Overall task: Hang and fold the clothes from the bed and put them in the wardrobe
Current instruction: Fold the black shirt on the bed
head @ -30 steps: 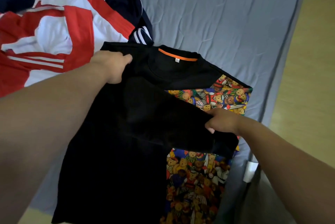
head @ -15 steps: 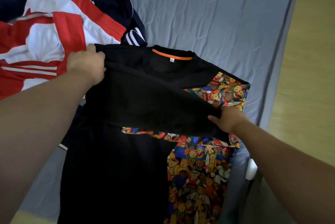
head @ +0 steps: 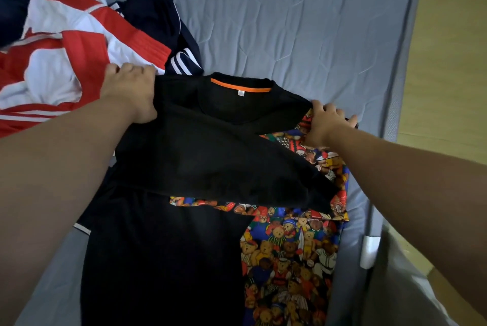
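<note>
Fingers (head: 123,70) of the left hand (head: 129,93) curl round a lifted fold of the black T-shirt (head: 163,259) at the shoulder on that side. The right hand (head: 326,125) grips the bear-print sleeve at the other shoulder. Between and below them the shirt lies spread on the grey bed (head: 290,22), collar on the far side. Just beyond the left hand lie a red and white garment (head: 52,62) and a navy garment (head: 155,17).
</note>
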The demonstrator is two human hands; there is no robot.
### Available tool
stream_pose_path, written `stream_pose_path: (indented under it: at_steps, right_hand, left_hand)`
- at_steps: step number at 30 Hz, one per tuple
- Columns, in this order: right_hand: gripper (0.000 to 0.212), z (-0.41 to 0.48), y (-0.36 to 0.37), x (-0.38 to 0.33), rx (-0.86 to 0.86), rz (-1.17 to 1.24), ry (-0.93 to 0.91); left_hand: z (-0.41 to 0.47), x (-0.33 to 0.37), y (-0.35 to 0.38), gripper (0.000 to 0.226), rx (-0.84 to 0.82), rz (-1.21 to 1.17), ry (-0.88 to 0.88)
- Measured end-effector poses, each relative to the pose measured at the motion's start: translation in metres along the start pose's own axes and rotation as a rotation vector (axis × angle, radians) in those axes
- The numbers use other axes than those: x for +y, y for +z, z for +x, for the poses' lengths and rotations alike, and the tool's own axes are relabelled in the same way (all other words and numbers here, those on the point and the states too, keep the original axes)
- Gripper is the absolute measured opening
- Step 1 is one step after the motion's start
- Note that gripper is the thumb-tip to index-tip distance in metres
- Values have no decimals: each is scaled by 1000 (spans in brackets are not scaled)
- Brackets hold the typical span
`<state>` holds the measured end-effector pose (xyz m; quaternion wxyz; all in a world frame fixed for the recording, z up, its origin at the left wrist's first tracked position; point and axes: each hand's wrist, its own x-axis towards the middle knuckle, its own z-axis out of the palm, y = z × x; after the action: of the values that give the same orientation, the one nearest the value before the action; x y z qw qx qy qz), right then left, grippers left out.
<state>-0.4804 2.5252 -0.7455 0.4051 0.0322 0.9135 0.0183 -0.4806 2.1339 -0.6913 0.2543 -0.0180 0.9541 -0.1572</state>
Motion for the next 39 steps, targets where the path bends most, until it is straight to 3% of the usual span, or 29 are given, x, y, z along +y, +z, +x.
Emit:
stream_pose_path:
  at_steps: [4, 8, 12, 18, 24, 28, 34, 39]
  right_hand:
    - [69, 15, -16, 4, -99, -162, -31]
    - [49, 15, -22, 11, -141, -227, -230]
    - [37, 10, -42, 17, -22, -213, -276]
    - [26, -15, -75, 28, 214, -142, -267]
    - [22, -89, -60, 35, 228, -140, -275]
    - [21, -173, -22, 31, 121, -178, -353]
    - [21, -287, 94, 33, -111, -454, -499]
    - [26, -318, 213, 21, -168, -501, -560]
  left_hand:
    - [9, 5, -3, 47, -193, 9, 64]
    - [5, 5, -10, 30, -284, -3, 83]
    - [2, -6, -24, 29, -189, 2, 37]
    - [-21, -31, -49, 37, 100, -105, -51]
    - [-116, -48, -27, 29, 261, -163, 2]
    - [-215, -56, 5, 20, 374, -159, 138]
    - [-331, -75, 88, 26, 219, -108, 392]
    - [-372, -62, 183, 32, 114, -98, 445]
